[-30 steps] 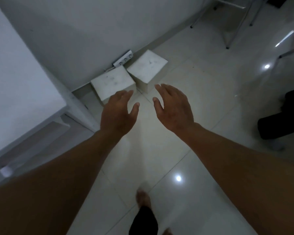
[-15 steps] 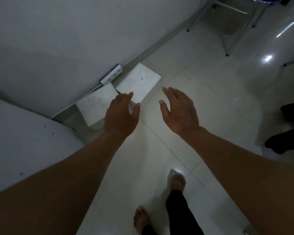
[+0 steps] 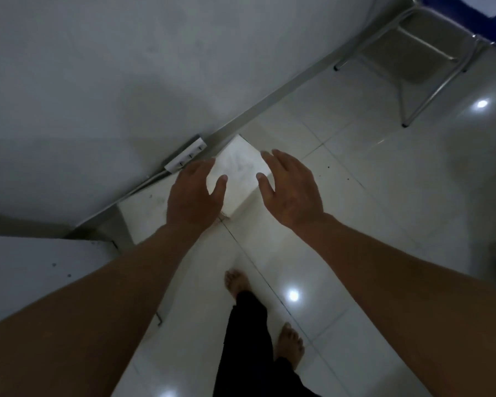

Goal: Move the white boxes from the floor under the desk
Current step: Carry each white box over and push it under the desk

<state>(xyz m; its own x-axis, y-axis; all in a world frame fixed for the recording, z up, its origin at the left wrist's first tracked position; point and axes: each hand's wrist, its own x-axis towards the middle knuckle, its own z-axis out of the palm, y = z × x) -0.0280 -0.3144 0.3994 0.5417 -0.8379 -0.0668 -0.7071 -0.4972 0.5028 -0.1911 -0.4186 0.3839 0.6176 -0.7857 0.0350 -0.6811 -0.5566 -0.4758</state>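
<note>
White floor tiles (image 3: 355, 196) carry two boxes by the wall: right box (image 3: 238, 167) between left hand (image 3: 194, 196) and right hand (image 3: 291, 190), both grips spread, beside left box (image 3: 146, 210).

two white boxes (image 3: 238, 170) (image 3: 146, 213); one chair (image 3: 421, 53)

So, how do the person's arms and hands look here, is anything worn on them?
Both forearms are bare up to the frame edge: no sleeves show. The left hand and the right hand carry no gloves, and no ring, watch or bracelet is visible in this dim light. Nothing else, such as tape or markings, shows on them.
</note>
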